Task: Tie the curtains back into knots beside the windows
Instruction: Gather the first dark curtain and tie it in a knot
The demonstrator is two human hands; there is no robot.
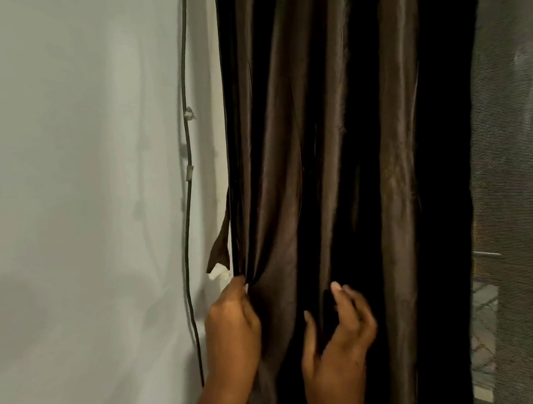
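A dark brown satin curtain [342, 134] hangs in long vertical folds, filling the middle of the head view. My left hand [232, 325] pinches the curtain's left edge at about two thirds of the way down, fingers closed on the fabric. My right hand [339, 347] is beside it, fingers spread and curled around one fold in the middle of the curtain, thumb on the near side. A short flap of the hem [219, 245] sticks out to the left just above my left hand.
A pale grey wall [81, 197] fills the left half. A black cable [188, 163] runs down the wall right beside the curtain's edge. On the right, a window with mesh screen [512, 155] shows past the curtain.
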